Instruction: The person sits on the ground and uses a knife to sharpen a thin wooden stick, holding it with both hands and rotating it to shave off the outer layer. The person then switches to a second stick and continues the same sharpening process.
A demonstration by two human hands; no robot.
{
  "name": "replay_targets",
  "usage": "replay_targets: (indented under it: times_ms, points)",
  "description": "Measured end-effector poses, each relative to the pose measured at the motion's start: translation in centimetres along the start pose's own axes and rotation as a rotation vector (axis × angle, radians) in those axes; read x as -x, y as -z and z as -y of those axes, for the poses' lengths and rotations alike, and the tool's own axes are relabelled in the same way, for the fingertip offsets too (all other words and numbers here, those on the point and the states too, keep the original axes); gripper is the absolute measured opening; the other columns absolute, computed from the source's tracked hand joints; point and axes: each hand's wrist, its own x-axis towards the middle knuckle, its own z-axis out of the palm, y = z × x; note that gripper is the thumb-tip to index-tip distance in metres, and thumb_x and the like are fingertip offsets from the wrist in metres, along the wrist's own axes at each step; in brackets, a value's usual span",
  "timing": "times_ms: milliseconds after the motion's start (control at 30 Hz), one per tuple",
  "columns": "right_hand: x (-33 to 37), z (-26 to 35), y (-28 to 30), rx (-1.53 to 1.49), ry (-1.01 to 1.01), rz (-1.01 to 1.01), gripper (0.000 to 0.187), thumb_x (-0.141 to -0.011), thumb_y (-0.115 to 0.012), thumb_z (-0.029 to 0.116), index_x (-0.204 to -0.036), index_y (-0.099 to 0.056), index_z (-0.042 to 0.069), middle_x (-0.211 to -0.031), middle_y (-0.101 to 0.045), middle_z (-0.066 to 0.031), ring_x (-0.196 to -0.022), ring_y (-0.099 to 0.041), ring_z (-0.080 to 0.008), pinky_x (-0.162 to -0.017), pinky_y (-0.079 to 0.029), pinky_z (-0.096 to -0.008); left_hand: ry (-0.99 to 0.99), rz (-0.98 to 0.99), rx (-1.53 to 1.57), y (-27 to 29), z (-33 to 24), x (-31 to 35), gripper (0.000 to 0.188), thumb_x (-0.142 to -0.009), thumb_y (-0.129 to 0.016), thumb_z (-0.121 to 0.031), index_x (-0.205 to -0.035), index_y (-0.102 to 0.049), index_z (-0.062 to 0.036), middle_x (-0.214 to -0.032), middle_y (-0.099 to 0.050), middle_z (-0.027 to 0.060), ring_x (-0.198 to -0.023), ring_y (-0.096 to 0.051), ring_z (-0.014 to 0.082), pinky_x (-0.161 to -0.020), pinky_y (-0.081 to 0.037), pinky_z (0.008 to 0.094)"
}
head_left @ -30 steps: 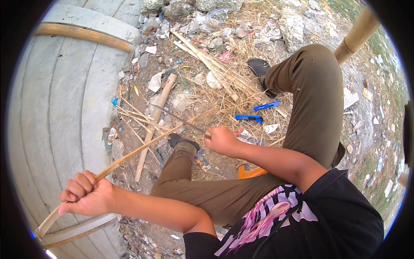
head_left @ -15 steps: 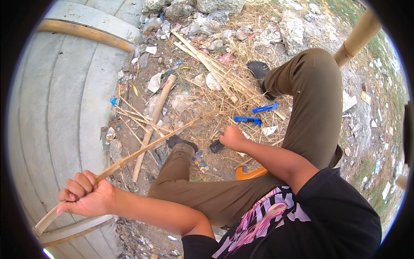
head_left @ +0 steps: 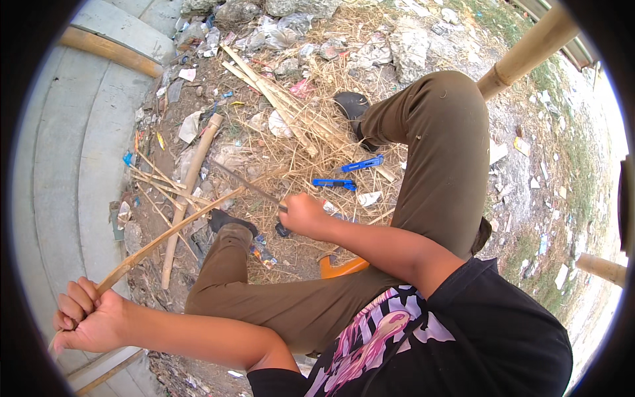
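My left hand (head_left: 89, 314) is closed round the lower end of a long, thin bamboo strip (head_left: 162, 235), which slants up and to the right across the ground. In my right hand (head_left: 307, 215) I grip a knife (head_left: 231, 173) by its handle. Its narrow, dark blade points up and left and crosses the strip near the far end; whether they touch I cannot tell. Just below that hand a small black object (head_left: 282, 229) lies partly hidden. Two blue utility knives (head_left: 334, 184) rest on the straw beyond it.
A bamboo pole (head_left: 192, 185) lies over thin sticks (head_left: 155, 182) at left. Split bamboo slats (head_left: 278, 109) lie farther off amid straw and litter. An orange curved object (head_left: 340, 266) is by my leg. Grey boards (head_left: 59, 152) border the left; an upright bamboo post (head_left: 529, 53) stands right.
The whole view has shifted, so the scene sits farther left. My right hand has brought the knife blade up across the strip's far end. My left hand keeps its hold on the strip.
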Motion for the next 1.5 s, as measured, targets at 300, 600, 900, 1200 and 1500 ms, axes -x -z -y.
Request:
replay_targets:
  times_ms: [300,600,900,1200,1500]
  points:
    - [-0.7,-2.9,0.7,-0.028,-0.132,-0.011,0.025,-0.081,-0.066,0.025,-0.083,-0.069,0.0,-0.069,-0.068,-0.0188,-0.07,-0.069,-0.0369,-0.067,-0.055,-0.0479,0.006,-0.024,0.007,0.4,0.0,-0.4,0.063,-0.078,-0.073,-0.064,-0.069,-0.034,-0.0152,-0.057,-0.016,-0.0036,-0.052,-0.01,0.0105,-0.049,-0.007,0.0283]
    - [-1.0,-8.7,0.8,0.02,-0.383,0.083,0.027,-0.082,-0.068,0.026,-0.093,-0.073,0.001,-0.087,-0.07,-0.0243,-0.083,-0.07,-0.0399,-0.077,-0.055,-0.0481,0.007,0.022,0.043,-1.2,0.2,-0.3,0.062,-0.08,-0.071,-0.065,-0.071,-0.035,-0.0155,-0.058,-0.016,-0.0037,-0.053,-0.01,0.0105,-0.049,-0.008,0.0277]
    - [-0.1,-7.2,-1.9,-0.067,-0.3,0.043,0.03,-0.083,-0.066,0.028,-0.09,-0.071,-0.001,-0.089,-0.071,-0.0235,-0.086,-0.07,-0.0394,-0.079,-0.055,-0.0472,-0.013,0.013,-0.023,-1.9,0.8,-0.2,0.062,-0.081,-0.07,-0.065,-0.071,-0.035,-0.0154,-0.058,-0.017,-0.0038,-0.052,-0.01,0.0106,-0.048,-0.007,0.0275]
    - [1.2,-4.7,-1.9,-0.122,-0.233,0.033,0.029,-0.083,-0.067,0.029,-0.092,-0.072,0.002,-0.093,-0.07,-0.0244,-0.088,-0.069,-0.0394,-0.08,-0.055,-0.0467,-0.019,-0.006,-0.057,-2.3,0.5,0.5,0.064,-0.083,-0.065,-0.068,-0.073,-0.032,-0.0151,-0.059,-0.016,-0.0038,-0.053,-0.009,0.011,-0.048,-0.006,0.028]
    - [-1.2,-9.6,-1.0,0.107,-0.514,0.027,0.031,-0.083,-0.069,0.027,-0.101,-0.073,0.002,-0.102,-0.073,-0.02,-0.1,-0.07,-0.0363,-0.086,-0.056,-0.0439,-0.05,-0.03,-0.164,0.7,0.4,-0.7,0.061,-0.093,-0.052,-0.068,-0.075,-0.029,-0.0139,-0.059,-0.017,-0.0027,-0.049,-0.012,0.0108,-0.047,-0.008,0.0278]
